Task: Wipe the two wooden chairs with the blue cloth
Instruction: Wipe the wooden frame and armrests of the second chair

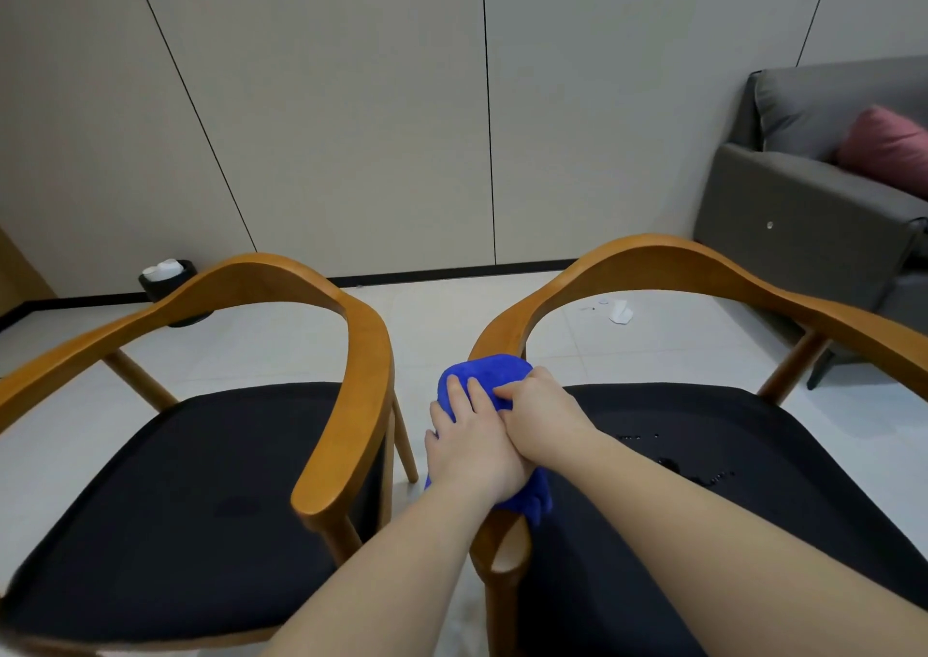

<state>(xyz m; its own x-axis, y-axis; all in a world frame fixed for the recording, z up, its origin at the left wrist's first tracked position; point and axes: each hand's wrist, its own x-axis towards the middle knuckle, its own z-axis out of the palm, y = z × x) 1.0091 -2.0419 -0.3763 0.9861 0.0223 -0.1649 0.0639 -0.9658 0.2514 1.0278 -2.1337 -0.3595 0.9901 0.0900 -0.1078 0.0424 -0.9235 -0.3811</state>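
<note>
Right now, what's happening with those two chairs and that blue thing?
A person is wiping the right wooden chair. Both hands are on the blue cloth, which is bunched over that chair's armrest on the side nearest the left wooden chair. The left hand presses flat on the cloth, and the right hand curls its fingers into it. Nobody is touching the left chair.

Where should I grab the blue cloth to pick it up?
Probably the bunched hump at the far end of the blue cloth, coming from above: it is draped over the right chair's armrest, so fingers can close down both sides.
</note>
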